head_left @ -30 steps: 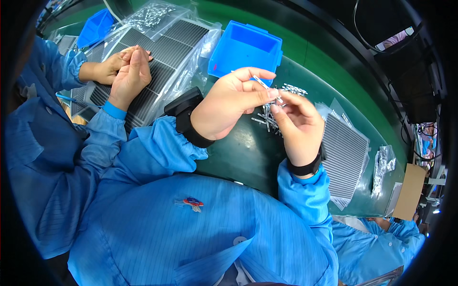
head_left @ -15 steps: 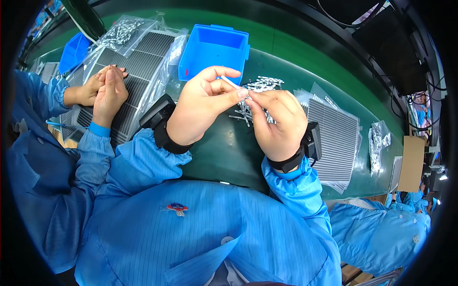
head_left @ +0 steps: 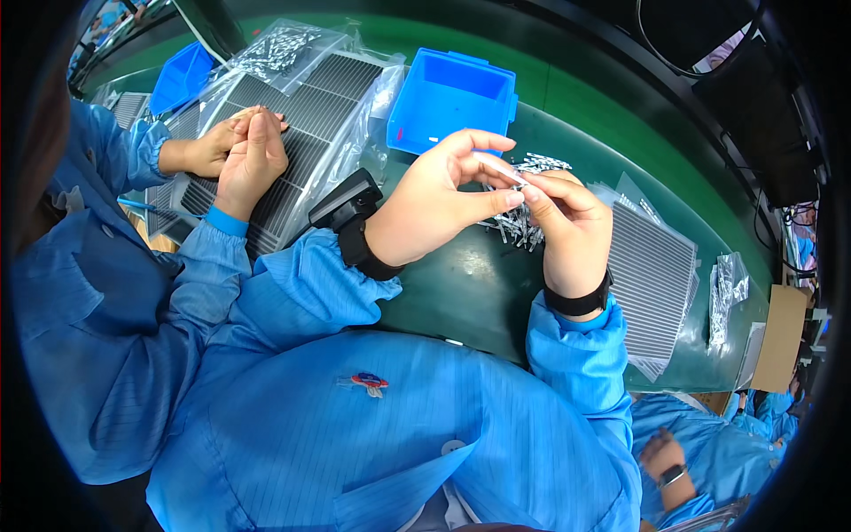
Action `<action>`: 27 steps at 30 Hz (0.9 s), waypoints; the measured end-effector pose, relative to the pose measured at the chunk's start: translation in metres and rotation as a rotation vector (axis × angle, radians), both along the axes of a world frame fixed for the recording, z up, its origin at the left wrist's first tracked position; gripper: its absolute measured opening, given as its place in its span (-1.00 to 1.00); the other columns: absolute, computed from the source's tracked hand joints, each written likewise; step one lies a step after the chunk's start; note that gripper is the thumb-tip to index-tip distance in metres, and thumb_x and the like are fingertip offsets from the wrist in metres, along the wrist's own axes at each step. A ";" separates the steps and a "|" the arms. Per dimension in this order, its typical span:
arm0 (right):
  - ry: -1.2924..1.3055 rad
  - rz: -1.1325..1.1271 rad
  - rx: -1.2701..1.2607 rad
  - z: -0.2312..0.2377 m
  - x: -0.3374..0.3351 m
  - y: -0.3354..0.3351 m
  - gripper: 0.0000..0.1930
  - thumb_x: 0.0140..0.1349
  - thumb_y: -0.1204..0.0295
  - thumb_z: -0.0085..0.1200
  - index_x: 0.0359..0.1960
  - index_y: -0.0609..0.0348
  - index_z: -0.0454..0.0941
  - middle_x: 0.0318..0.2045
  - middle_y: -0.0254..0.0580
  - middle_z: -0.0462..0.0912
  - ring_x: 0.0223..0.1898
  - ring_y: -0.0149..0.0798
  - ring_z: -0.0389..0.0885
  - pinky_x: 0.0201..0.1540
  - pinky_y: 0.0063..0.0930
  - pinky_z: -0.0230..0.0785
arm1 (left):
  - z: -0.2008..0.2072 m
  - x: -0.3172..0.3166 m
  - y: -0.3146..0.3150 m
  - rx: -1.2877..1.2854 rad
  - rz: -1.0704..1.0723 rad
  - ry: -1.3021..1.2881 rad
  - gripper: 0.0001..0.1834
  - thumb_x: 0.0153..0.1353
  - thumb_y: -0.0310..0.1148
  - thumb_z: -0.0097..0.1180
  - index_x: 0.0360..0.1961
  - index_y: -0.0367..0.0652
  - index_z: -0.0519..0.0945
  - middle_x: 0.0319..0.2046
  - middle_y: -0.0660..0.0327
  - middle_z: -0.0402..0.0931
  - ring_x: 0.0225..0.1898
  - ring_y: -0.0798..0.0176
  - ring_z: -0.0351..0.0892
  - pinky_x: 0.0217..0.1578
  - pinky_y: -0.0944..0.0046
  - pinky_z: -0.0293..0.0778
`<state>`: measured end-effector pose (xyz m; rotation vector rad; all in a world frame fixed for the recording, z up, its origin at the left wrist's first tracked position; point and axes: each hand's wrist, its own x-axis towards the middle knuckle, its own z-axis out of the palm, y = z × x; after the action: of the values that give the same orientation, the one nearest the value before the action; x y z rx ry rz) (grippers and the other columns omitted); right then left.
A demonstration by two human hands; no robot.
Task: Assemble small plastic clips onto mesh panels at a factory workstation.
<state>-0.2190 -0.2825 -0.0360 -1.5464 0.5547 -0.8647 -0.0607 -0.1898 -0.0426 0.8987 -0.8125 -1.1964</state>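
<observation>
A thin white strip (head_left: 499, 168) is pinched between my two hands, above the bench. My left hand (head_left: 441, 197) grips it with the thumb and fingers closed at the tips. At the strip's right end, the thumb and fingertips of my right hand (head_left: 574, 232) are closed on it too; the fingers partly hide that end. Just behind and below my hands lies a loose pile of small black-and-white strips (head_left: 542, 163), partly covered by them. Beyond my left hand stands a blue plastic bin (head_left: 454, 96) with a small white piece inside.
Right of the pile lie grey striped sheets (head_left: 651, 275) and a clear bag (head_left: 727, 297), near a cardboard piece (head_left: 782, 337). To the left are bagged striped sheets (head_left: 332, 93), a bag of strips (head_left: 282, 49) and a co-worker's hands (head_left: 248, 164). Another person's hand (head_left: 663, 457) shows lower right.
The whole view has shifted, so the bench appears farther right. My hands stay together on the white strip, which shows more plainly now. A co-worker's watch-wearing hand has appeared at lower right.
</observation>
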 end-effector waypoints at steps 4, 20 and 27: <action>-0.104 0.073 0.127 -0.007 0.002 0.000 -0.85 0.21 0.65 0.23 -0.19 0.29 0.72 -0.23 -0.23 0.64 -0.16 -0.40 0.55 -0.09 -0.58 0.39 | -0.001 0.003 -0.001 -0.010 -0.031 0.032 -0.60 0.28 -0.53 0.23 0.13 -0.23 0.46 -0.15 0.21 0.64 -0.12 0.42 0.61 -0.15 0.44 0.52; -0.058 0.033 0.046 -0.011 0.006 -0.004 -0.80 0.16 0.63 0.28 -0.16 0.23 0.74 -0.31 -0.36 0.50 -0.19 -0.44 0.42 -0.12 -0.60 0.29 | -0.001 0.009 -0.002 0.095 -0.043 0.136 -0.71 0.32 -0.51 0.15 0.04 -0.16 0.47 -0.19 0.26 0.64 -0.15 0.43 0.62 -0.25 0.47 0.54; -0.054 -0.117 -0.140 -0.007 0.003 -0.008 -0.84 0.15 0.63 0.29 -0.22 0.22 0.75 -0.32 -0.37 0.48 -0.30 -0.50 0.42 -0.26 -0.67 0.27 | 0.016 0.023 0.005 -0.034 0.641 -0.909 -0.67 0.11 -0.57 0.22 -0.07 -0.26 0.49 -0.33 0.25 0.62 -0.27 0.44 0.60 -0.33 0.46 0.46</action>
<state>-0.2156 -0.2901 -0.0430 -1.6240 0.5592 -1.0508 -0.0374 -0.1849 -0.0268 1.5564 -1.1180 -0.1669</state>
